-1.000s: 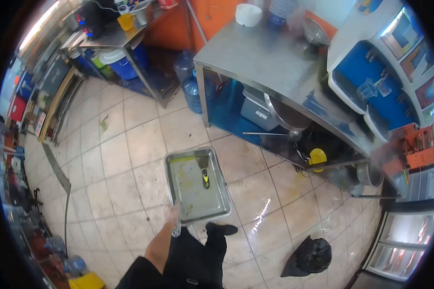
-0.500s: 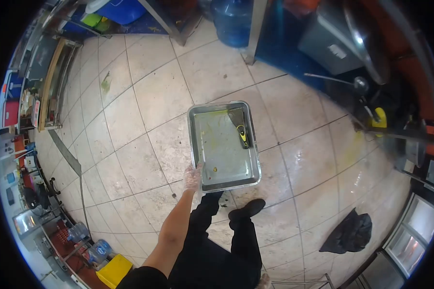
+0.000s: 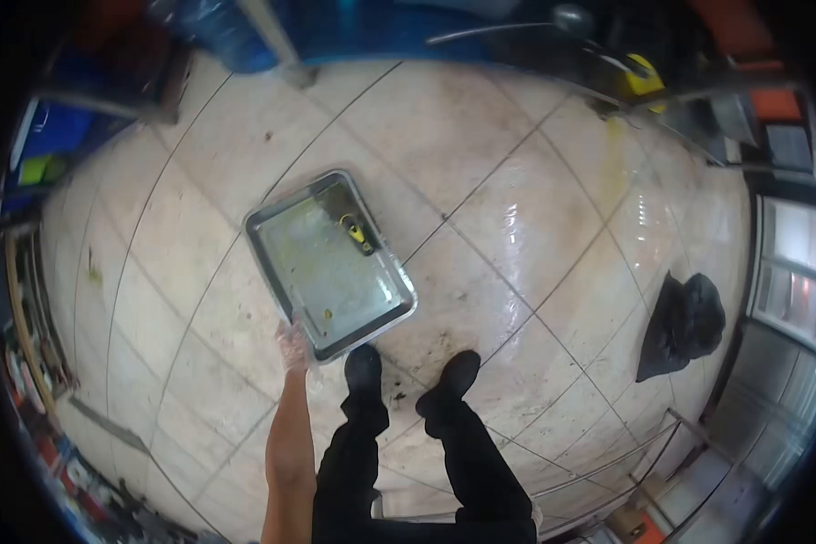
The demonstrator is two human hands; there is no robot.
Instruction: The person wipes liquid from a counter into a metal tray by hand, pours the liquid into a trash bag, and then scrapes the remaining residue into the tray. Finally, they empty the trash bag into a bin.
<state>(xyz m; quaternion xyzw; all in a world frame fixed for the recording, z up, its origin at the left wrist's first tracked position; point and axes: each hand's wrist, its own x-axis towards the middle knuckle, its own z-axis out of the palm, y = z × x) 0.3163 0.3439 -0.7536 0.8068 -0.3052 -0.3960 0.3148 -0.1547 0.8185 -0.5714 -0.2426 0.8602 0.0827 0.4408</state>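
Note:
My left hand [image 3: 292, 346], in a clear plastic glove, is closed on the near left edge of a rectangular metal tray [image 3: 265, 260]. The tray hangs tilted above the floor in front of my feet. Inside it, toward the far right corner, lies a scraper [image 3: 358, 236] with a black and yellow handle and a broad blade. A thin greenish residue and a few small scraps cover the tray's bottom. My right hand does not show clearly.
Dirty, partly wet tiles [image 3: 480, 181] make up the floor. A black plastic bag [image 3: 683, 325] lies at right. Metal legs and a blue water jug [image 3: 231, 36] stand along the far side. A metal rack [image 3: 607, 471] is near my right leg.
My view has turned to the right, so the tray and my left hand now appear farther left and the tray looks rotated. The left hand keeps its grip. My right hand has dropped out of clear view.

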